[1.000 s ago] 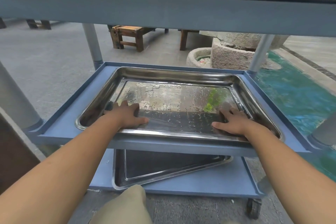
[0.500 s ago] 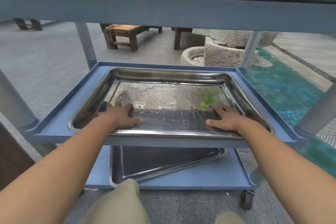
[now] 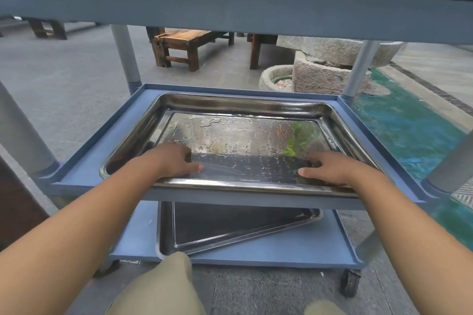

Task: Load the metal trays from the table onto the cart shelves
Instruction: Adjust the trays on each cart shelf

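Wet metal tray (image 3: 230, 103) on the cart's middle shelf (image 3: 122, 135), near rim over the front lip, barely shifted since a second ago. Left hand (image 3: 174, 161) and right hand (image 3: 330, 169) still press flat inside it, fingers extended, gripping nothing.

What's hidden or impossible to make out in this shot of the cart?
Head view only.
Lower tray: far part hidden by the middle shelf; near corner by a knee.
Top shelf: what's on it is blurred, cut off by the frame's top edge.
Upper tray: near rim partly covered by the left hand and right hand.
Table: out of frame.
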{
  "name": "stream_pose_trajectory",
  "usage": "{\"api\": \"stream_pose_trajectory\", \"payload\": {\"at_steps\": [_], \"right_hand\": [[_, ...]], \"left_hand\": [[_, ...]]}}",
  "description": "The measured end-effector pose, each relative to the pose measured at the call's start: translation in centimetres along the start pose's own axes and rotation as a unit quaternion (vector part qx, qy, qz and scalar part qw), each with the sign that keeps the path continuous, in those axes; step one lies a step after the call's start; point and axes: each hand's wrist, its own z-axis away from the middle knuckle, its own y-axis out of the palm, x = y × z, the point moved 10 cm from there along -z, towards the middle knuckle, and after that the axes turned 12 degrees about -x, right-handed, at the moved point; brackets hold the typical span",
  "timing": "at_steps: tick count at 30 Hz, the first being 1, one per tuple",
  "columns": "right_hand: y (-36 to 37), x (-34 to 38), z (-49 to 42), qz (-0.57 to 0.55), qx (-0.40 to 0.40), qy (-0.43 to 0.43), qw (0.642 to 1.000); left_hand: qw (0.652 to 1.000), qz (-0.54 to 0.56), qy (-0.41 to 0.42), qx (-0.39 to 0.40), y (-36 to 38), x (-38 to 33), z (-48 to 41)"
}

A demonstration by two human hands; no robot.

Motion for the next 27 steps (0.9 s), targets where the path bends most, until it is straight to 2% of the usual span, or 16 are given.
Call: {"api": "stream_pose_trajectory", "payload": {"at_steps": [3, 9, 12, 16, 18, 21, 24, 27], "right_hand": [[-2.0, 2.1, 2.3, -0.033, -0.041, -0.028, 0.998], [-4.3, 7.9, 8.7, -0.044, -0.161, -0.163, 0.972], [-4.4, 10.1, 12.2, -0.104, -0.200, -0.220, 0.949], [-1.8, 11.3, 15.1, -0.159, -0.183, -0.269, 0.932], [0.4, 11.0, 15.2, -0.168, -0.160, -0.273, 0.934], [4.7, 10.2, 14.2, -0.134, -0.116, -0.269, 0.947], [9.2, 8.6, 12.0, -0.091, -0.082, -0.248, 0.961], [14.4, 6.5, 9.7, -0.037, -0.044, -0.218, 0.974]], "left_hand": [[0.999, 0.005, 0.009, -0.045, -2.3, -1.3, 2.1], [0.964, 0.039, 0.123, -0.232, -6.2, -7.1, 9.8], [0.949, 0.050, 0.182, -0.251, -5.7, -9.5, 13.3], [0.929, 0.059, 0.246, -0.269, -5.4, -11.0, 16.5], [0.934, 0.066, 0.251, -0.247, -4.7, -10.8, 17.2], [0.945, 0.098, 0.259, -0.174, -1.9, -10.1, 16.9], [0.957, 0.071, 0.258, -0.116, 2.6, -8.6, 15.5], [0.970, 0.029, 0.217, -0.106, 7.2, -6.3, 13.6]]}}
